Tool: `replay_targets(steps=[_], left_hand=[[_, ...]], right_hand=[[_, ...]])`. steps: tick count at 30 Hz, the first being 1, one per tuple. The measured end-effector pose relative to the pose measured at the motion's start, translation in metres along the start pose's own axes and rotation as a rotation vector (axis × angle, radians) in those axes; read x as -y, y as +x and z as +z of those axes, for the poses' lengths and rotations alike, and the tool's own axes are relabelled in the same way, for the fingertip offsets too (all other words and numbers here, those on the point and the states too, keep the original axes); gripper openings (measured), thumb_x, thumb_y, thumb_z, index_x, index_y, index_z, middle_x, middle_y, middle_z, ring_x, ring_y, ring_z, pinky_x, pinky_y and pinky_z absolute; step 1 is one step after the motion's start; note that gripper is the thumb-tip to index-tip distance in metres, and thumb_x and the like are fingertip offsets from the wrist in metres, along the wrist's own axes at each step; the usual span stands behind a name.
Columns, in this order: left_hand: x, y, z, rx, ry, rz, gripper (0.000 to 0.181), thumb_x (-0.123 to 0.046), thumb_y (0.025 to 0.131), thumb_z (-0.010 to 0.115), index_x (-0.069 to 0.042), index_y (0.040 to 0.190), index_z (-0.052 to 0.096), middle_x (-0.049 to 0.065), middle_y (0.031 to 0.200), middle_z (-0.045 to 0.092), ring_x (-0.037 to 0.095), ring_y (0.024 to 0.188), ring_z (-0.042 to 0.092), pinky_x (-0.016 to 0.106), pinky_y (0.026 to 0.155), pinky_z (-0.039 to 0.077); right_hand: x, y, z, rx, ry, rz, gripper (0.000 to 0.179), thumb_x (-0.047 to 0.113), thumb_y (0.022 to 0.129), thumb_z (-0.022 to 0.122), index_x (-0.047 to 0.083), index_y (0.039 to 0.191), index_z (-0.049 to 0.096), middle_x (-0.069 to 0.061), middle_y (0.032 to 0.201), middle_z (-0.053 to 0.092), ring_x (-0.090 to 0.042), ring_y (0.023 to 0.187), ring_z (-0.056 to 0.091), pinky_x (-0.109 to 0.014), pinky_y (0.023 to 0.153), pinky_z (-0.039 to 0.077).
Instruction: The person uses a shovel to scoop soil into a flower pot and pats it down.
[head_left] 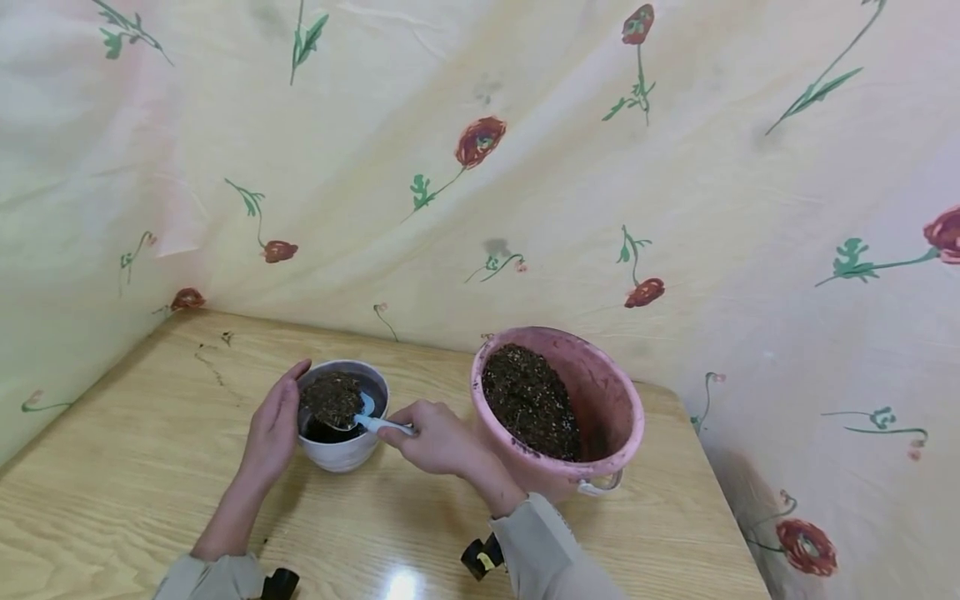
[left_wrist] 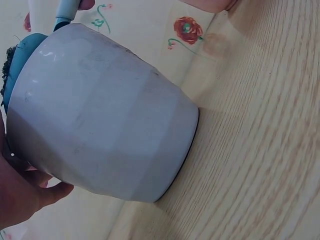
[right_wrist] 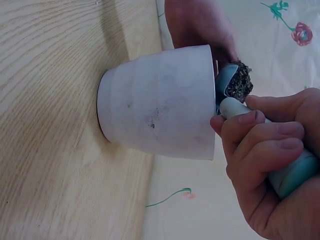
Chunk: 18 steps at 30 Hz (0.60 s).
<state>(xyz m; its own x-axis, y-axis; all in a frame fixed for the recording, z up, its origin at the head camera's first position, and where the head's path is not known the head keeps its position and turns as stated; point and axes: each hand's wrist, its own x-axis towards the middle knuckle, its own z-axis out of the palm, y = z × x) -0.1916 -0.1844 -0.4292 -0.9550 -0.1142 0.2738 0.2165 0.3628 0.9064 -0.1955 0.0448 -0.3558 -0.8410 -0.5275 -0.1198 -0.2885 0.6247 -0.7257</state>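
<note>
A white flower pot (head_left: 341,457) stands upright on the wooden table. My right hand (head_left: 437,439) grips the handle of a light blue trowel (right_wrist: 292,175), fingers curled round it. Dark soil (head_left: 332,398) is heaped on the trowel's blade, which lies over the pot's mouth at rim height in the right wrist view. Against the pot's left side rests my left hand (head_left: 274,425), its fingers extended along the wall near the rim. The pot's inside is mostly hidden under the loaded blade.
To the right stands a pink bucket (head_left: 618,392) with dark potting soil (head_left: 531,404) banked on its left side and a handle at the front. Flower-printed cloth (head_left: 420,108) hangs behind the table (head_left: 390,521). A few dark crumbs lie at the back left.
</note>
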Motion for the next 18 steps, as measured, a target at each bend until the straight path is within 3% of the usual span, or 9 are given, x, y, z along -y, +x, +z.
replay_targets(steps=[7, 11, 18], left_hand=[[0.0020, -0.0014, 0.0005, -0.006, -0.023, -0.005, 0.051, -0.033, 0.107, 0.018, -0.008, 0.147, 0.038, 0.015, 0.151, 0.037, 0.035, 0.140, 0.028, 0.053, 0.113, 0.021], [0.0013, 0.0004, 0.0017, -0.009, -0.030, 0.007, 0.050, -0.030, 0.107, 0.018, -0.007, 0.147, 0.038, 0.016, 0.151, 0.037, 0.035, 0.140, 0.028, 0.053, 0.113, 0.022], [0.0029, 0.0009, 0.0024, -0.014, -0.024, 0.009, 0.051, -0.031, 0.107, 0.018, -0.006, 0.147, 0.038, 0.017, 0.151, 0.037, 0.036, 0.140, 0.027, 0.055, 0.112, 0.021]], right_hand=[[-0.0046, 0.0010, 0.0022, 0.026, 0.077, 0.037, 0.027, 0.028, 0.098, 0.056, 0.008, 0.097, 0.074, 0.005, 0.050, 0.039, -0.007, 0.041, 0.031, -0.021, 0.040, 0.027], [-0.0064, 0.0019, 0.0022, 0.049, 0.155, 0.080, 0.027, 0.028, 0.098, 0.056, 0.007, 0.100, 0.072, 0.003, 0.049, 0.042, -0.009, 0.038, 0.033, -0.021, 0.036, 0.027], [-0.0071, 0.0042, 0.0019, 0.075, 0.199, 0.093, 0.027, 0.027, 0.099, 0.054, 0.005, 0.103, 0.071, 0.003, 0.049, 0.041, -0.008, 0.038, 0.030, -0.021, 0.035, 0.025]])
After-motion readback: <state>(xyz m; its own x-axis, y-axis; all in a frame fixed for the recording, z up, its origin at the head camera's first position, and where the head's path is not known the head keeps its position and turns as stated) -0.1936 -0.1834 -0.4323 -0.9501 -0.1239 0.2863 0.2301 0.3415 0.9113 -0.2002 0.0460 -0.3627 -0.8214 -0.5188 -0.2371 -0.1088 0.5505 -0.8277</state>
